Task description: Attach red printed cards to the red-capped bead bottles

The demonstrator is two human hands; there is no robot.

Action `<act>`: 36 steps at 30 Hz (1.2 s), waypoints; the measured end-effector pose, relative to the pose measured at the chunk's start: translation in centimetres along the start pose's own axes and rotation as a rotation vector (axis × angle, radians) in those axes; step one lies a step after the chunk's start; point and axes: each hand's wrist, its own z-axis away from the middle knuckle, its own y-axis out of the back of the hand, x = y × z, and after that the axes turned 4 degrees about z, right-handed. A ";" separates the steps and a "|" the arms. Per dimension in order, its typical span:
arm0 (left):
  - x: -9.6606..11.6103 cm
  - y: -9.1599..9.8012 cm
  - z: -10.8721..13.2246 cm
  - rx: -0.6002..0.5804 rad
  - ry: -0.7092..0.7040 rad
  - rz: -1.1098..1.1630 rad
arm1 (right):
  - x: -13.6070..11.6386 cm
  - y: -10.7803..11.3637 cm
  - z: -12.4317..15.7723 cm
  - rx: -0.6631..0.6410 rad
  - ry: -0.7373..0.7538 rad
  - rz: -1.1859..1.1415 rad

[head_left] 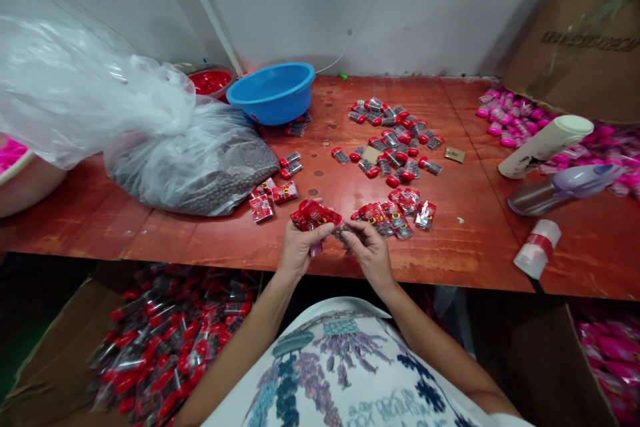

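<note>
My left hand (296,250) is closed around a few red printed packets (313,215), its thumb laid across them. Close beside it, my right hand (371,255) pinches with thumb and fingertips at something dark and partly clear, mostly covered by the fingers; I cannot tell whether it is part of a packet. Just beyond my right fingers lie several flat packets (395,217) with the same red print. More red packets (262,208) sit left of my hands. Farther back are many small clear containers (395,139) with red caps and dark contents.
A clear plastic bag of dark beads (210,167) slumps at left by a blue basin (273,95). A white cylinder (545,145), a purple-lidded bottle (560,191) and a white roll (537,248) are right. Below the orange-red table (450,247), a carton (47,363) holds red-capped containers.
</note>
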 end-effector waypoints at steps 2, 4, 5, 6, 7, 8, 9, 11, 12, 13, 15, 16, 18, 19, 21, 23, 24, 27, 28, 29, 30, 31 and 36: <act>-0.1 -0.1 0.0 0.036 -0.037 -0.051 | 0.1 0.1 0.1 -0.002 0.071 0.089; -0.2 -0.2 0.1 0.067 -0.084 -0.112 | 0.0 0.2 0.2 0.006 0.178 0.204; -0.2 -0.3 0.1 0.080 -0.107 -0.141 | -0.1 0.2 0.2 0.011 0.231 0.260; -0.2 -0.4 0.2 0.093 -0.126 -0.166 | -0.2 0.2 0.3 0.013 0.272 0.304; -0.2 -0.4 0.2 0.101 -0.140 -0.186 | -0.3 0.2 0.3 0.013 0.293 0.330; -0.2 -0.5 0.3 0.106 -0.146 -0.201 | -0.4 0.1 0.3 0.013 0.287 0.332; -0.2 -0.6 0.4 0.106 -0.147 -0.210 | -0.4 0.0 0.3 0.014 0.253 0.307; -0.3 -0.7 0.4 0.095 -0.146 -0.218 | -0.4 -0.3 0.3 0.028 0.134 0.183; -0.3 -0.8 0.4 0.086 -0.143 -0.217 | -0.3 -0.5 0.2 0.038 0.070 0.104; -0.4 -0.8 0.4 0.080 -0.138 -0.214 | -0.3 -0.7 0.1 0.049 0.013 0.029; -0.7 -0.8 0.3 0.078 -0.117 -0.193 | -0.1 -1.0 0.0 0.073 -0.072 -0.089; -0.9 -0.7 0.2 0.079 -0.100 -0.175 | 0.0 -1.1 -0.1 0.082 -0.100 -0.127; -1.3 -0.7 0.0 0.075 -0.057 -0.133 | 0.3 -1.2 -0.2 0.094 -0.119 -0.159; -1.4 -0.7 0.0 0.072 -0.039 -0.114 | 0.4 -1.2 -0.2 0.102 -0.107 -0.153; -1.6 -0.7 0.0 0.074 -0.016 -0.100 | 0.8 -1.1 0.0 0.127 -0.043 -0.085; -1.7 -0.8 0.0 0.086 -0.018 -0.107 | 1.2 -1.0 0.1 0.155 0.030 0.018; -1.8 -0.9 -0.1 0.087 -0.024 -0.110 | 1.3 -0.9 0.1 0.167 0.056 0.063; -1.6 -0.8 -0.2 0.073 -0.024 -0.125 | 1.5 -0.4 -0.1 0.142 0.088 0.134; -1.4 -0.7 -0.3 0.070 -0.013 -0.130 | 1.4 -0.2 -0.2 0.104 0.089 0.135; -1.3 -0.6 -0.3 0.070 0.000 -0.130 | 1.3 0.0 -0.4 0.058 0.085 0.125; -1.1 -0.4 -0.4 0.073 0.008 -0.120 | 1.1 0.2 -0.5 0.016 0.075 0.105; -0.9 -0.3 -0.4 0.074 0.010 -0.106 | 0.9 0.3 -0.7 -0.015 0.062 0.078; -0.7 0.1 -0.5 0.090 -0.006 -0.116 | 0.5 0.4 -1.1 0.031 0.079 0.073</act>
